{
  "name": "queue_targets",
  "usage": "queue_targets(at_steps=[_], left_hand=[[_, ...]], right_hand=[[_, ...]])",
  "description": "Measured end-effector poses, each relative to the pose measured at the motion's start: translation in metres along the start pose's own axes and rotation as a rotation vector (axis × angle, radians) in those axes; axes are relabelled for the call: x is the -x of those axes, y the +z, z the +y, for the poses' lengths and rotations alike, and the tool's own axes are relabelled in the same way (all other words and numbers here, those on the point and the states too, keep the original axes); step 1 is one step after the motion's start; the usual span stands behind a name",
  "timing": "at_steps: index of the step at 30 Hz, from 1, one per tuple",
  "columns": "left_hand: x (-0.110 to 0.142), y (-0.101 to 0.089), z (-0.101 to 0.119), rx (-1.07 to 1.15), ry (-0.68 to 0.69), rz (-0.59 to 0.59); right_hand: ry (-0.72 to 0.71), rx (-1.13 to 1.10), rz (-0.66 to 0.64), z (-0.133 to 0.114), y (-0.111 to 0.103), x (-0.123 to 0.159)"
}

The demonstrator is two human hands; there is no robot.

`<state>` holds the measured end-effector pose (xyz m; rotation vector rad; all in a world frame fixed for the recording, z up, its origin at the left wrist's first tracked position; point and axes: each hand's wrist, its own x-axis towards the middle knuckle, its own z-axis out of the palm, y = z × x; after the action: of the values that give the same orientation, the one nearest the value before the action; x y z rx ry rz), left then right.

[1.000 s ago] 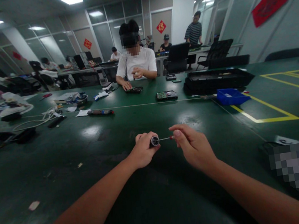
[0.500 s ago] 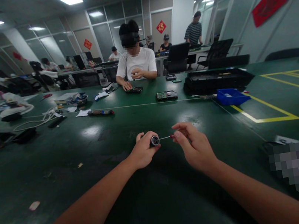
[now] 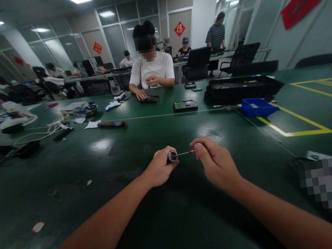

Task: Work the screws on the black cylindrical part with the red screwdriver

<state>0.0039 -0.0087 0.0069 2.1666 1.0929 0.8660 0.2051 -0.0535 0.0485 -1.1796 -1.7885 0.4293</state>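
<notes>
My left hand is wrapped round a black cylinder with a silver-rimmed round end that faces me and to the right. Inside that end are small dark parts too fine to make out. Between the thumb and fingers of my right hand is a thin screwdriver with a red handle. Its metal shaft points left, and the tip reaches the cylinder's round end. Most of the cylinder's body is hidden by my left fingers. Both hands are above the green table.
Across the table a person handles a hard drive. Another drive lies nearer. To the right are a black case and a blue bin. A dark tool and cables lie left.
My right hand and the screwdriver have shifted very slightly to the right, with the tip still at the cylinder's end. My left hand keeps its hold on the cylinder.
</notes>
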Motion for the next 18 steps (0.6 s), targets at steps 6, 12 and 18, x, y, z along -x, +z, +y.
queue_targets(at_steps=[6,12,18], left_hand=[[0.0,0.001,-0.001,0.044,-0.015,0.013],[0.001,-0.001,0.0,0.021,-0.034,0.039],[-0.001,-0.001,0.001,-0.044,-0.059,0.055]], right_hand=[[0.186,-0.365,0.101,0.005,0.009,-0.004],[0.445,-0.796,0.165,0.018,0.017,-0.012],[0.467,-0.835,0.186,0.018,0.01,-0.016]])
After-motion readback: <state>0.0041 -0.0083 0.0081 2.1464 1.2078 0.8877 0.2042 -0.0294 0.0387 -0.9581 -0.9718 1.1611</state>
